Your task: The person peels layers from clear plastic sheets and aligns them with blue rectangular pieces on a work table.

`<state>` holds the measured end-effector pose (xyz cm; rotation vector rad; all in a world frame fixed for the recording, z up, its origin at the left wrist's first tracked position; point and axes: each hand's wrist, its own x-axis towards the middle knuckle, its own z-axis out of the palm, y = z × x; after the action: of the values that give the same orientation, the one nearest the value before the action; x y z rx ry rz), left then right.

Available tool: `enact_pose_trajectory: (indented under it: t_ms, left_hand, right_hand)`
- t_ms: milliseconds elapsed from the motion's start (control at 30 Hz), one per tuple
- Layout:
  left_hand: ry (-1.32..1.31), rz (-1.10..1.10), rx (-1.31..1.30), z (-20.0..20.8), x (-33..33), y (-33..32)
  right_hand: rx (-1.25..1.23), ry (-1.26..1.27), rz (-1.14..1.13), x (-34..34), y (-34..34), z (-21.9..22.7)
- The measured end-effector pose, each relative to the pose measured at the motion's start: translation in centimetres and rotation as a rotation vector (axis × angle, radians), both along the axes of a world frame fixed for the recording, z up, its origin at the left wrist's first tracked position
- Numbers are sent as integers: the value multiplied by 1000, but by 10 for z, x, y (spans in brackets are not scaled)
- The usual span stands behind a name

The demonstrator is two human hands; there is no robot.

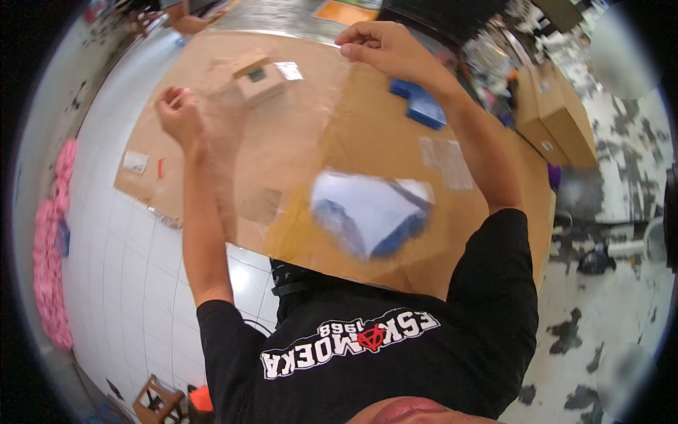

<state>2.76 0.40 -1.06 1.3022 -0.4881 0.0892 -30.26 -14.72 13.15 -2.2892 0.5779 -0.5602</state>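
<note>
- Presently, from my end, the right hand (385, 48) is over the far edge of the counter (300, 134), fingers curled in and thumb near the index finger; I cannot tell whether its grip pinches anything.
- The left hand (179, 113), blurred, is over the counter's left part with fingers bent; I cannot tell whether its grip is bare or holding something.
- Between the hands, nearer the left one and toward the far edge, I have a small pale-brown box (260, 90) with a dark spot in it, a whitish piece (289, 71) just beside it.
- On the right half, nearer the right hand, I see a folded blue piece (426, 112).
- Toward the near edge is a white-and-blue bundle (367, 205), too blurred for me to tell whether it touches the counter.
- By the left corner I find a white slip (135, 162) and a red strip (161, 168).
- Past the right edge is a brown carton (554, 116).
- Well off to the left is a pink bundle (51, 275).
</note>
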Motion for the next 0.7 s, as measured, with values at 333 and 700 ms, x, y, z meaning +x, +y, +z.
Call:
enact_pose_trajectory:
  t_ms: [333,700]
  left_hand:
    - [-347,-370,84,76,-86,36]
    - [-605,-1190,398,102,-237,121]
  right_hand:
    - [-263,694,-148,-248,32,-44]
    - [-66,463,-273,-289,41,-63]
